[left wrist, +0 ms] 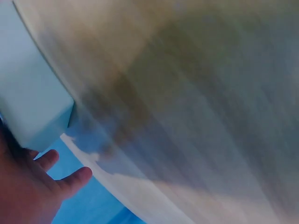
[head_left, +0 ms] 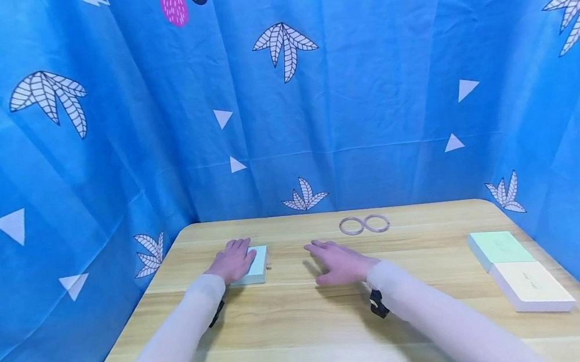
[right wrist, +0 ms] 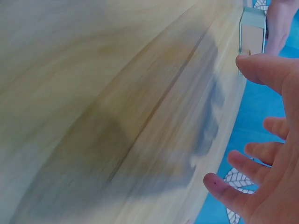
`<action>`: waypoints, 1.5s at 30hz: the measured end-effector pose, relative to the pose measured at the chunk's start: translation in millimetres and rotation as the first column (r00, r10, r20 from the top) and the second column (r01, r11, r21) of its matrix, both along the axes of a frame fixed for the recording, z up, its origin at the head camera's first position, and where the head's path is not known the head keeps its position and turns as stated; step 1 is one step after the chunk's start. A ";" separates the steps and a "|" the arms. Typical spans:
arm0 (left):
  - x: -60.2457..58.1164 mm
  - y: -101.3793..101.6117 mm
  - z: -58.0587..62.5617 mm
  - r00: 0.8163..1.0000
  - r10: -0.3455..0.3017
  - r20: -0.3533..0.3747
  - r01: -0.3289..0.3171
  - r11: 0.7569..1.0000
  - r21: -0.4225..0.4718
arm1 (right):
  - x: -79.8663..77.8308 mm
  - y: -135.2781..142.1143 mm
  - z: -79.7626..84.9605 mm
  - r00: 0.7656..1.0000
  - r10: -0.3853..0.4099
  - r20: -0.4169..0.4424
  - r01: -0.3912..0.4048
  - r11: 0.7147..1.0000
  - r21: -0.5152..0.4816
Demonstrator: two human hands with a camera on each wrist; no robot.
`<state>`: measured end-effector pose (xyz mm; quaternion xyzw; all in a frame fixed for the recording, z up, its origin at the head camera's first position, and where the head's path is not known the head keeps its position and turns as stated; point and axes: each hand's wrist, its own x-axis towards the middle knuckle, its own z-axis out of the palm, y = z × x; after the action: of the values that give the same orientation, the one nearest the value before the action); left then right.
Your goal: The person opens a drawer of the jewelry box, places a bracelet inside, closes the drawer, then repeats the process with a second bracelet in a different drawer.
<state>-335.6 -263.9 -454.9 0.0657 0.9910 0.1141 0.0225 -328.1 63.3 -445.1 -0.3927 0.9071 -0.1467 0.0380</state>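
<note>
Toward the left of the table, my left hand (head_left: 231, 261) rests over a pale mint box (head_left: 259, 264), its fingers lying on the top face. A small tab sticks out of the box's right side. The left wrist view shows one long face of that box (left wrist: 35, 88), with two spread fingers (left wrist: 77, 181) past its end. My right hand (head_left: 344, 263) hovers over the table to the right of the box, holding nothing. In the right wrist view its fingers (right wrist: 229, 191) are apart, and the box's pinkish end panel (right wrist: 252, 39) shows beyond the thumb.
Two thin pinkish rings (head_left: 352, 234) lie side by side near the back edge of the wooden table (head_left: 294, 332). A green box (head_left: 501, 246) and a cream box (head_left: 533, 283) sit end to end along the right edge. Blue patterned curtains (head_left: 364, 80) enclose the table.
</note>
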 end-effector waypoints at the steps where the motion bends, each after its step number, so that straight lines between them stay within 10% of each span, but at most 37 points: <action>1: 0.0 -0.3 -1.6 1.000 0.001 0.002 -0.001 1.000 -0.003 | 0.9 2.2 0.2 1.000 0.000 -0.003 0.000 1.000 0.001; 45: -4.5 -4.1 -16.1 0.999 0.033 -0.012 -0.034 0.999 -0.012 | 49.4 147.6 32.2 0.992 -0.080 -0.096 0.085 0.995 0.045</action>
<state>-340.2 -268.0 -471.0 0.0496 0.9928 0.1078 0.0152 -278.6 211.0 -412.9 -0.3603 0.9267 -0.1073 -0.0011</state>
